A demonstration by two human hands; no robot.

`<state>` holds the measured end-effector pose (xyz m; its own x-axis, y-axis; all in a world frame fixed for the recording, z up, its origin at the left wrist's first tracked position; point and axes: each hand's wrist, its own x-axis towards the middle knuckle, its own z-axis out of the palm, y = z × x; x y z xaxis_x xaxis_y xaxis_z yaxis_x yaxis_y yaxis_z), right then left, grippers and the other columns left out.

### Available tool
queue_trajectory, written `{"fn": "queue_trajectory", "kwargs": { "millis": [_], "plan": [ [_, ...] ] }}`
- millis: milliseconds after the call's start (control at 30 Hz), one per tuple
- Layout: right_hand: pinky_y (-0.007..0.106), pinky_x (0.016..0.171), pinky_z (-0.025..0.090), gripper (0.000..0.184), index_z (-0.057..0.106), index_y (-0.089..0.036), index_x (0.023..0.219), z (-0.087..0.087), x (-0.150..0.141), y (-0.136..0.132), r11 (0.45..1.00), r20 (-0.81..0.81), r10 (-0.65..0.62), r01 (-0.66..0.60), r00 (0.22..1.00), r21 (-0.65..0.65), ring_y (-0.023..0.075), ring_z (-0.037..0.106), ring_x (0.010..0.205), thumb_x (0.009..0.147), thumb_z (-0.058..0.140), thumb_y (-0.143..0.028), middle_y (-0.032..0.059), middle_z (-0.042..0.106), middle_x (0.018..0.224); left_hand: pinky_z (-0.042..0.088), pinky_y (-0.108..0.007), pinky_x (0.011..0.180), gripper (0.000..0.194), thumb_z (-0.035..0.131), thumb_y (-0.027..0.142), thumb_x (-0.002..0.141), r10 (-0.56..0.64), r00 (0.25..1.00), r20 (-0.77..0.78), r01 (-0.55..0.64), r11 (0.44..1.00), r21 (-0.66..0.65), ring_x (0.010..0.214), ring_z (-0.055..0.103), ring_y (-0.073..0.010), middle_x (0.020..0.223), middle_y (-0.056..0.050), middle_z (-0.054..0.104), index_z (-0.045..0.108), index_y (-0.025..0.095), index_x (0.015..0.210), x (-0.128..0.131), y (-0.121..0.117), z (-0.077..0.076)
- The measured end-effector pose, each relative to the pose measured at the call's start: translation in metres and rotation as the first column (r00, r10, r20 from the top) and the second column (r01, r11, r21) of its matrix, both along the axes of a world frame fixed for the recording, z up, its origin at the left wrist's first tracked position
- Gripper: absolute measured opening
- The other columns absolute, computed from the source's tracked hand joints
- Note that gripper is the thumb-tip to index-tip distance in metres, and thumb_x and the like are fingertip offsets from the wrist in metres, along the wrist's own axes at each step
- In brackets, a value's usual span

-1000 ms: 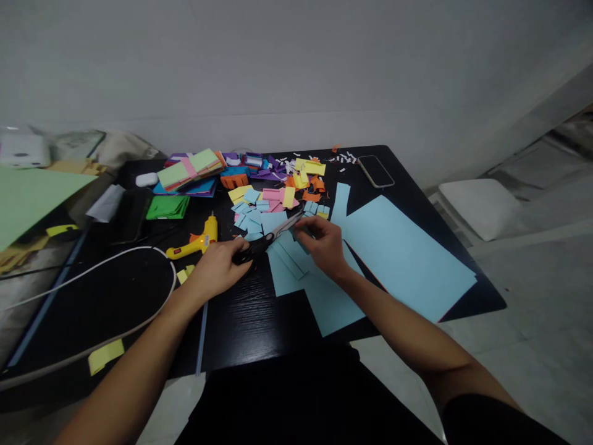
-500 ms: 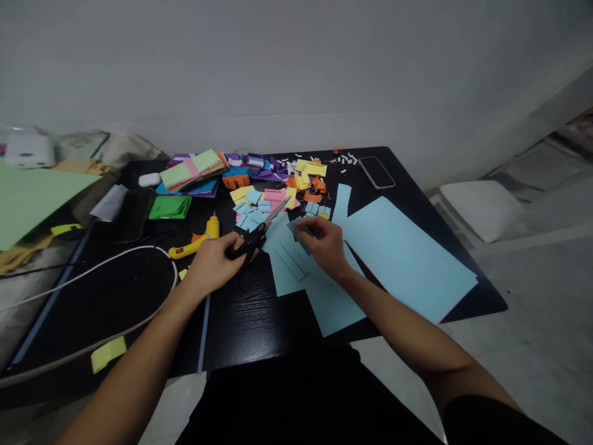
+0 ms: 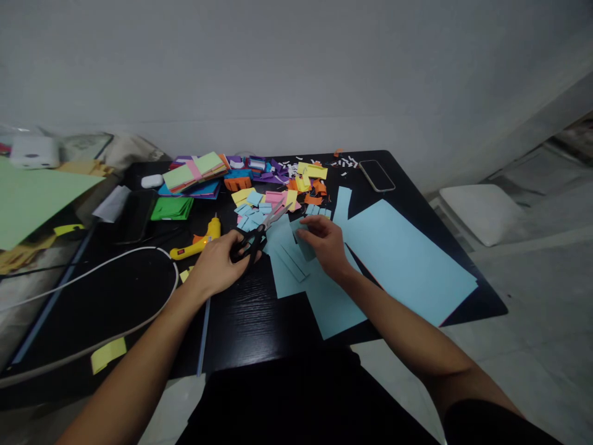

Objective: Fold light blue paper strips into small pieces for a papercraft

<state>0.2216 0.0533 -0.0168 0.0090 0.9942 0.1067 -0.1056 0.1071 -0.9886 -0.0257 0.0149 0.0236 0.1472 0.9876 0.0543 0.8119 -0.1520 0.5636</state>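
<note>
Black-handled scissors (image 3: 253,241) are gripped in my left hand (image 3: 221,261), their blades parted and pointing up and right. My right hand (image 3: 325,243) pinches a small blue paper piece (image 3: 302,240) just right of the blades; the blades and the paper look apart. Beneath both hands lie light blue sheets (image 3: 332,309). A narrow cut strip (image 3: 291,262) rests on them. Small folded blue pieces (image 3: 252,216) are heaped beyond the scissors, among pink and yellow ones.
A yellow glue gun (image 3: 198,240) lies left of my left hand. Larger blue sheets (image 3: 407,259) and a phone (image 3: 377,175) are on the right. Bundled coloured paper (image 3: 197,172) and green paper (image 3: 172,208) sit at the back left. A white cable (image 3: 139,248) curves across the left.
The scissor blades have opened apart in my left hand. The small blue piece in my right hand has tilted and shows more of its face.
</note>
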Motion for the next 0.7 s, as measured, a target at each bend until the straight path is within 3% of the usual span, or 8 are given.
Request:
{"fn": "queue_trajectory", "kwargs": {
  "millis": [233,433,700],
  "plan": [
    [0.034,0.078,0.056,0.046,0.072,-0.025,0.122,-0.001,0.002,0.003,0.999,0.054,0.037,-0.038,0.998,0.013,0.0159,0.064,0.079,0.076,0.078,-0.026,-0.0012,0.071,0.086,0.048,-0.036,0.075,0.03,0.067,0.046,0.085,0.135,0.983,-0.126,-0.128,0.99,0.065,0.086,0.069,-0.0289,0.094,-0.01,0.073,0.064,0.019,0.099,-0.003,0.006,-0.015],
    [0.034,0.076,0.055,0.024,0.074,-0.022,0.1,-0.006,0.003,0.006,1.0,0.092,0.0,-0.002,0.996,0.024,0.0156,0.063,0.076,0.077,0.078,-0.028,0.0007,0.07,0.085,0.053,-0.046,0.086,0.035,0.068,0.036,0.086,0.118,0.968,-0.223,-0.098,0.99,0.099,0.098,0.069,-0.0351,0.105,-0.017,0.073,0.064,0.014,0.112,0.001,0.005,-0.026],
    [0.034,0.075,0.061,0.027,0.073,-0.021,0.085,0.002,-0.002,-0.002,0.978,-0.085,0.136,-0.148,0.987,-0.148,0.0174,0.069,0.079,0.069,0.09,-0.036,0.0005,0.073,0.082,0.053,-0.051,0.092,0.032,0.073,0.034,0.084,0.07,0.977,-0.2,-0.034,0.983,0.179,0.104,0.065,-0.0363,0.106,-0.015,0.067,0.063,0.016,0.108,0.004,0.002,-0.035]
  ]
}}
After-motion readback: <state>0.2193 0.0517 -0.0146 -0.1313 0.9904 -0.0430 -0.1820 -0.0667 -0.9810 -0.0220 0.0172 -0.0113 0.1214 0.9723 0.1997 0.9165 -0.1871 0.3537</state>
